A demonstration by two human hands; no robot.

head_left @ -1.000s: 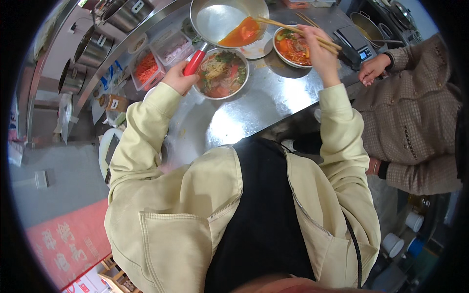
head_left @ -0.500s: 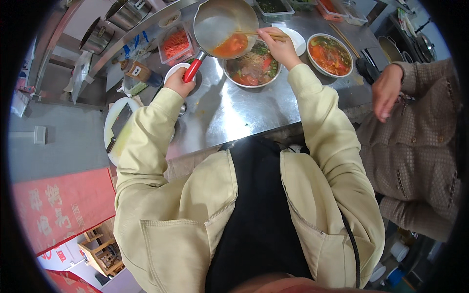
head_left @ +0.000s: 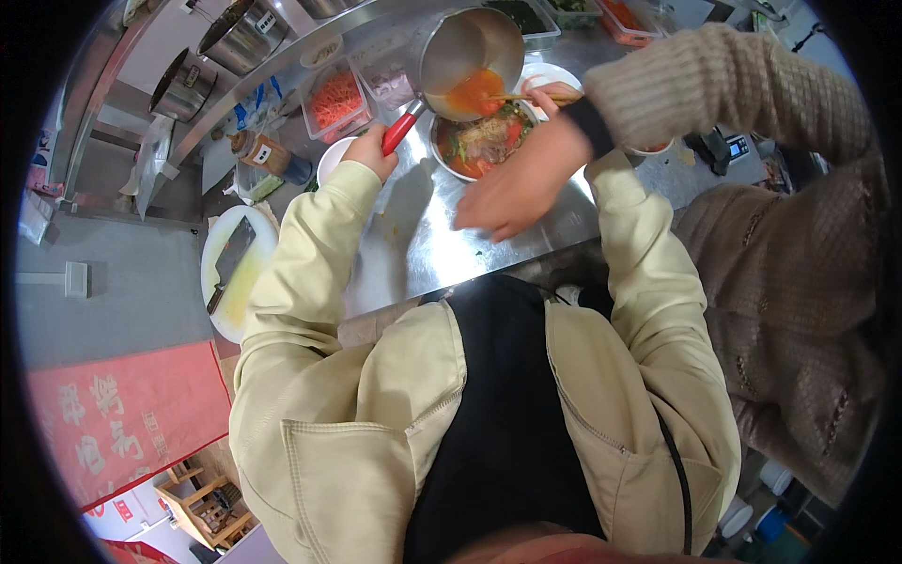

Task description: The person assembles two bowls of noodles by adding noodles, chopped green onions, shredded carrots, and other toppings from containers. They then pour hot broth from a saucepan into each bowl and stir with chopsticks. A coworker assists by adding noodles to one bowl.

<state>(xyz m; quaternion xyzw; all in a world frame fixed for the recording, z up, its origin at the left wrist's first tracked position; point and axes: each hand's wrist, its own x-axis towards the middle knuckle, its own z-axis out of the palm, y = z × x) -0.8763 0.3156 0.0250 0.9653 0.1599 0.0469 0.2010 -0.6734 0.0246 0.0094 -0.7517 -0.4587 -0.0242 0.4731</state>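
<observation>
My left hand [head_left: 372,154] is closed round the red handle [head_left: 401,131] of a steel saucepan [head_left: 467,47]. The saucepan is tilted toward me over a white bowl [head_left: 437,150], and reddish broth [head_left: 477,93] lies at its lower lip. In my right hand [head_left: 551,98] are wooden chopsticks [head_left: 515,97], their tips at the broth by the saucepan's lip. Greens, red pieces and what looks like noodles or meat fill the bowl. Another person's hand [head_left: 526,183], blurred, hangs in front of the bowl and hides its near right part.
The other person's sleeved arm [head_left: 695,80] crosses over my right forearm and mostly covers a second bowl. Left of the saucepan stands a tub [head_left: 363,115] of orange shreds. A knife [head_left: 218,293] lies on a white cutting board [head_left: 212,246]. A white plate [head_left: 561,71] sits behind my right hand.
The saucepan has moved right and toward me over the bowl, tilting further. My left hand moved right with it. The other person's arm has reached in from the right, across my right forearm.
</observation>
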